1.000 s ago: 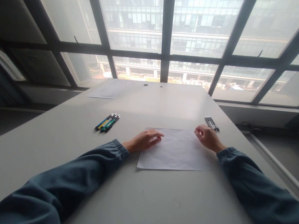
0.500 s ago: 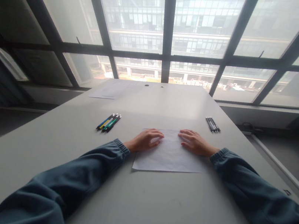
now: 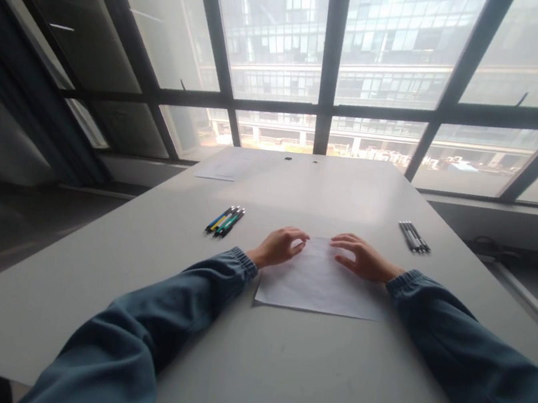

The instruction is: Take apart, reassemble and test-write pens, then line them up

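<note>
A white sheet of paper (image 3: pixel 321 290) lies on the table in front of me, its near edge slightly raised at the left corner. Over its upper left part is my left hand (image 3: pixel 281 246), fingers curved with thumb and fingertips apart, holding nothing. Across from it, my right hand (image 3: pixel 364 257) rests at the sheet's upper right, thumb apart from the stretched fingers and nothing held. Several pens with blue, yellow and green parts (image 3: pixel 224 221) lie side by side left of my left hand. To the right of my right hand lies a row of dark and silver pens (image 3: pixel 414 237).
The white table (image 3: pixel 314 370) stretches toward large windows (image 3: pixel 391 58) with dark frames. More paper (image 3: pixel 218 166) lies at its far left. Near the far edge is a small dark round spot (image 3: pixel 288 158). A curtain (image 3: pixel 31 65) hangs at the left.
The view has turned a little left, so everything sits further right. Both hands have moved slightly closer together over the paper, with fingers more arched.
</note>
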`<state>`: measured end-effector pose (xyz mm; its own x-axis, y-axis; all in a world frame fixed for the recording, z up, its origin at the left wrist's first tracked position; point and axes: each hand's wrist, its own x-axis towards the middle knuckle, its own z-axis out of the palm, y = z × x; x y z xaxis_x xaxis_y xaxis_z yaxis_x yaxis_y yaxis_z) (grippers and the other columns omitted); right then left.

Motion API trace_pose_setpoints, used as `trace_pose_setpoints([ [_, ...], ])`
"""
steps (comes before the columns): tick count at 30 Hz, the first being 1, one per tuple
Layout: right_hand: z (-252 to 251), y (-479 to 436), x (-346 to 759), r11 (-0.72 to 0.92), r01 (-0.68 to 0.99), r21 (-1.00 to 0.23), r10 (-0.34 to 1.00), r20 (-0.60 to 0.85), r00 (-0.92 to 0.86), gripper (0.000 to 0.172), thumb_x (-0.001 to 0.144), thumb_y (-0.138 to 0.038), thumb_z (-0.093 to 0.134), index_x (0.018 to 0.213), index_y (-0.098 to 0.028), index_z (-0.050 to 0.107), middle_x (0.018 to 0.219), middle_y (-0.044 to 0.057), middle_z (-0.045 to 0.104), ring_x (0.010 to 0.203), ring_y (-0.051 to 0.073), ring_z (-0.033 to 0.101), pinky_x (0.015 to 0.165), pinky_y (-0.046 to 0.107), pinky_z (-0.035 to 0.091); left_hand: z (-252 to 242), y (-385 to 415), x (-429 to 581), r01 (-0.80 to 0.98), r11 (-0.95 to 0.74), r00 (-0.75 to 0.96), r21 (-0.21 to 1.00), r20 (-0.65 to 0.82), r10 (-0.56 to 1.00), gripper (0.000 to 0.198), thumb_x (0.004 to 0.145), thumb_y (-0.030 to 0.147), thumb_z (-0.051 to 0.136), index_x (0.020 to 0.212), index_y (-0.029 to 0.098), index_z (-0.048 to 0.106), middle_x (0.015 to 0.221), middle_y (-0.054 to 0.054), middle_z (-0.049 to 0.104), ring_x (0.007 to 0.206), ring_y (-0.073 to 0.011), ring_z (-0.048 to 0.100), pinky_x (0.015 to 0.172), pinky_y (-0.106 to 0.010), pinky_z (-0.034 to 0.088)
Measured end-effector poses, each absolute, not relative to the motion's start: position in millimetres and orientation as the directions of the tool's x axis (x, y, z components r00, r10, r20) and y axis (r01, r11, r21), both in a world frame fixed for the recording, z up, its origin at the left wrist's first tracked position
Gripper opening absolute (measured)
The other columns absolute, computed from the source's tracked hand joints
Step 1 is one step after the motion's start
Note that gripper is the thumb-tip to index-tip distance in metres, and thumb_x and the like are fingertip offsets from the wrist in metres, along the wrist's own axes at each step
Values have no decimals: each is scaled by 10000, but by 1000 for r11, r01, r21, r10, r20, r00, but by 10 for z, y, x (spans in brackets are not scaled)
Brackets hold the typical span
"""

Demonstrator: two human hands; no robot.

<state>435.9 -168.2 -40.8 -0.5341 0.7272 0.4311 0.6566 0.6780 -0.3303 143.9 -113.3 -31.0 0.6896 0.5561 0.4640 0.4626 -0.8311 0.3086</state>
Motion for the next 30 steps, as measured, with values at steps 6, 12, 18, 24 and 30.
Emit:
trace_pose_setpoints([
  [6, -451, -1655, 4317, 717, 615, -328, 694, 427, -580, 321, 952, -352, 590, 1233, -233, 688, 1268, 105, 670, 1203, 256, 593, 1063, 462, 484, -130, -957, 1273, 696, -653, 532, 299, 397, 748, 198, 888, 232, 612, 1016, 215, 762, 984, -48, 768, 874, -203, 710, 841, -317, 560],
  [12, -474, -1660, 4357, 737, 584, -341, 670, 484, -562, 302, 946, -358, 606, 1212, -252, 703, 1222, 115, 685, 1154, 274, 619, 1026, 476, 518, 256, -558, 725, 951, -251, 202, 180, 253, 946, 187, 834, 275, 641, 925, 234, 799, 958, -81, 775, 938, -247, 708, 841, -305, 546],
  [18, -517, -1633, 4393, 738, 585, -338, 665, 514, -542, 265, 940, -363, 615, 1158, -259, 725, 1165, 113, 705, 1103, 284, 641, 992, 493, 537, 340, -330, 250, 986, 33, -48, 165, 87, 995, 216, 731, 311, 733, 922, 244, 807, 1047, -108, 766, 975, -273, 703, 831, -308, 540],
  [24, -539, -1631, 4428, 730, 594, -338, 668, 534, -518, 245, 940, -361, 614, 1124, -249, 730, 1153, 119, 701, 1085, 282, 645, 983, 494, 536, 260, -305, 269, 990, 85, -91, 110, 51, 995, 258, 717, 307, 746, 951, 208, 789, 1049, -141, 761, 998, -292, 704, 835, -323, 538],
  [30, -527, -1650, 4423, 723, 594, -351, 676, 536, -505, 230, 937, -361, 620, 1103, -249, 734, 1143, 117, 702, 1074, 280, 649, 977, 482, 538, 160, -265, 305, 995, 91, -94, 38, 87, 992, 360, 768, 340, 707, 1072, 151, 746, 1077, -207, 734, 1024, -318, 700, 840, -342, 548],
])
